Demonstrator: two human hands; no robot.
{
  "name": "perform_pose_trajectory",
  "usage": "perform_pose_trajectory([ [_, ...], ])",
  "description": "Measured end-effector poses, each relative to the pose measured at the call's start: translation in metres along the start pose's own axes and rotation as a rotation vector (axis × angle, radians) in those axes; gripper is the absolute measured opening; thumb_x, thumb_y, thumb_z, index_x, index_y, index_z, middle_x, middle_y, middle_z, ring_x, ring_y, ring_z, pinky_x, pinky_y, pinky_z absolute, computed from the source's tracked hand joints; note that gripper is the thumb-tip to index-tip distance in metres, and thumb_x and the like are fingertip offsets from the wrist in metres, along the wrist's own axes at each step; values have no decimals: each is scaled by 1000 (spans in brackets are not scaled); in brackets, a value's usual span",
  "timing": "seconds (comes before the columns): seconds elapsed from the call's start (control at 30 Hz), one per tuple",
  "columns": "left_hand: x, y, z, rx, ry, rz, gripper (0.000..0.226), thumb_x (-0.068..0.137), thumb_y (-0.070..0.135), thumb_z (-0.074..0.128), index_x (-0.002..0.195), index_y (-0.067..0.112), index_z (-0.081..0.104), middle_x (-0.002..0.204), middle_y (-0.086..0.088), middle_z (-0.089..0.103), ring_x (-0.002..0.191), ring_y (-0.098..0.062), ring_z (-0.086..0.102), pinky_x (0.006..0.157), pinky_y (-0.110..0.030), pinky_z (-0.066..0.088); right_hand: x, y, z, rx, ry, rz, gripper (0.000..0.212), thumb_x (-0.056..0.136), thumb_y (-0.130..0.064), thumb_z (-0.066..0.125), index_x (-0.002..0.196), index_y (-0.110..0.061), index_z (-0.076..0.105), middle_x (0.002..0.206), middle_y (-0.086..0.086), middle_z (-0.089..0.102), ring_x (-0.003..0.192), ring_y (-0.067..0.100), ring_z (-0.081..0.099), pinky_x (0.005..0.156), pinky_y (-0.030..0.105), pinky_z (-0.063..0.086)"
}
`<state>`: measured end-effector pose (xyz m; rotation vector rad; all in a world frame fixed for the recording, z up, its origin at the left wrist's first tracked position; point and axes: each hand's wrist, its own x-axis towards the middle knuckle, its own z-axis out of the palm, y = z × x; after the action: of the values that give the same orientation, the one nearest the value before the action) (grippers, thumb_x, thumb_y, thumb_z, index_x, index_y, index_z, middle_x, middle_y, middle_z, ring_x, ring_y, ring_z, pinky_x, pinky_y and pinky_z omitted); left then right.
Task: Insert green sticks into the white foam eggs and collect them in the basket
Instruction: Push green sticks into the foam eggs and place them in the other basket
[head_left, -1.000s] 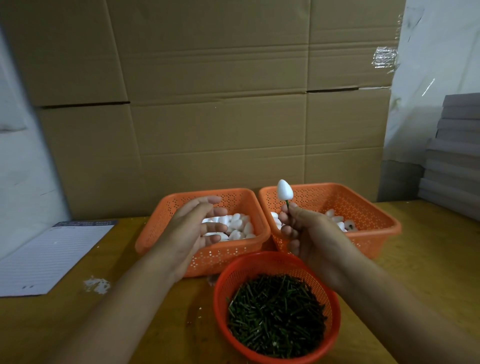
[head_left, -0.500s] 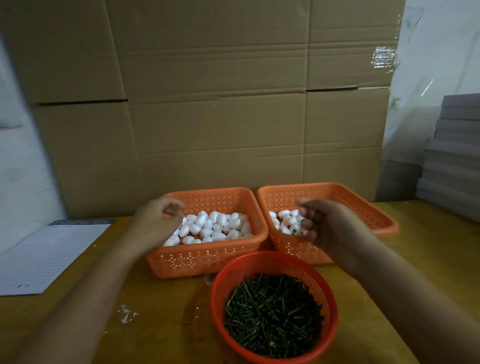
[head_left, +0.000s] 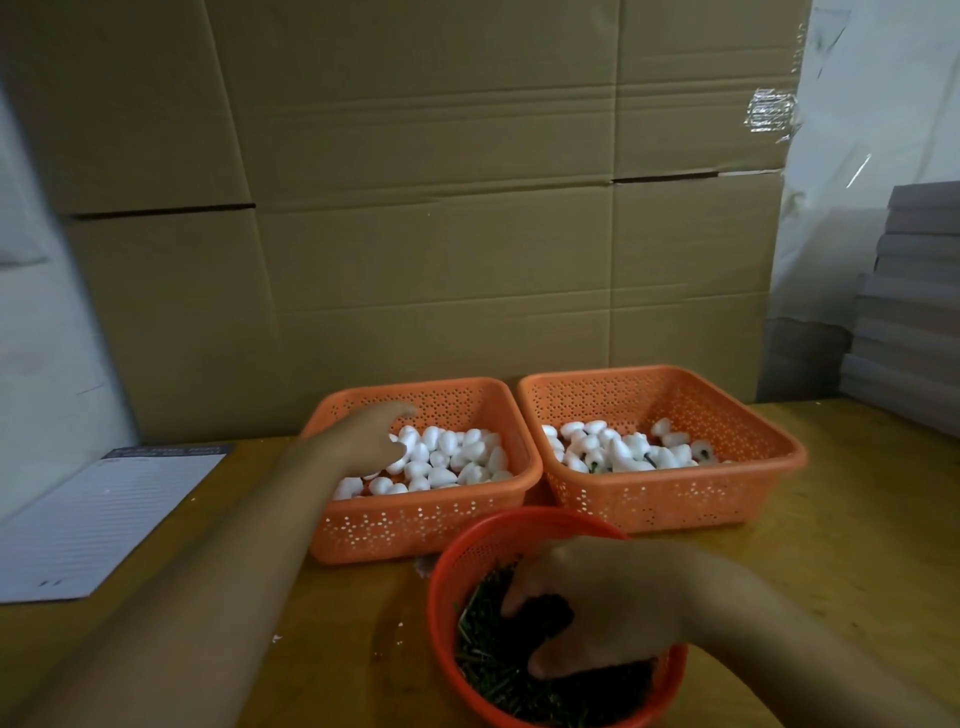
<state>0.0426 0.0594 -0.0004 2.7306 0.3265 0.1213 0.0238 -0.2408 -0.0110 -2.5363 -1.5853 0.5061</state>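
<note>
From the head view, the left hand (head_left: 371, 434) reaches into the left square basket (head_left: 441, 525) of perforated orange plastic, its fingers (head_left: 397, 413) blurred over the smooth white foam eggs (head_left: 447, 457), so whether they pinch one cannot be told. The right hand (head_left: 597, 603) dips into the round orange mesh bowl (head_left: 467, 551), fingers (head_left: 550, 662) curled down into the thin green sticks (head_left: 483, 670); any grip is hidden. Beyond the right fingers, the right square basket (head_left: 675, 499) holds eggs with sticks (head_left: 623, 449), on a yellowish wooden surface (head_left: 857, 545) before flat cardboard (head_left: 415, 234).
</note>
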Motion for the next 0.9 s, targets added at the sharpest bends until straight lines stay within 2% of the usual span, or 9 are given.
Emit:
perform_pose_trajectory([
  [0.1,9,1,3,46,-53,-34,48,100,18,49,145,34,48,142,2,55,118,-17,58,87,-28,44,2,3,0,-3,-7,-11,52,90,-49,65,139,-38,52,142,-13,49,128,9,46,90,23,37],
  [0.2,13,3,7,-3,-206,-116,30,101,27,45,124,30,64,105,-2,69,85,-17,62,74,-33,48,2,5,0,1,-19,-17,52,90,-51,63,139,-38,51,142,-14,48,128,10,46,96,27,40],
  [0.27,13,5,9,56,-284,-122,27,102,26,45,120,25,64,101,-7,68,82,-18,59,76,-37,49,2,6,0,8,-25,-15,53,90,-53,63,139,-38,50,141,-15,49,127,10,47,99,31,43],
  [0.33,12,5,10,140,-313,-109,34,99,21,49,130,27,60,108,-3,63,89,-17,58,77,-33,49,3,6,0,12,-26,-11,54,90,-54,62,139,-39,49,140,-14,49,126,10,48,99,33,44],
  [0.43,11,3,9,179,-259,-95,41,94,21,57,134,31,60,106,3,58,92,-14,60,70,-27,48,3,7,0,18,-13,-9,54,89,-54,63,140,-39,49,139,-13,50,126,10,49,97,31,44],
  [0.57,14,-6,8,119,-49,21,17,85,17,71,91,32,72,93,13,61,85,-7,61,62,-19,43,3,7,0,25,5,-17,54,90,-51,65,140,-37,50,138,-13,51,124,9,49,94,27,42],
  [0.67,11,-6,-2,-15,140,118,22,80,14,75,71,33,66,82,14,66,79,-9,64,68,-18,50,3,7,1,8,28,-21,53,90,-45,67,139,-34,51,137,-11,51,123,9,49,88,22,38],
  [0.77,-6,10,-7,-330,237,163,25,80,19,80,80,36,63,91,10,71,88,-14,70,84,-35,56,5,7,3,-8,49,-15,52,89,-43,68,138,-34,52,134,-11,51,121,10,49,84,22,37],
  [0.9,-57,45,-3,-981,31,282,42,75,17,83,109,38,69,112,0,73,98,-22,74,75,-26,59,6,7,4,-4,57,-10,49,90,-40,68,136,-35,53,132,-11,51,119,10,50,89,24,41],
])
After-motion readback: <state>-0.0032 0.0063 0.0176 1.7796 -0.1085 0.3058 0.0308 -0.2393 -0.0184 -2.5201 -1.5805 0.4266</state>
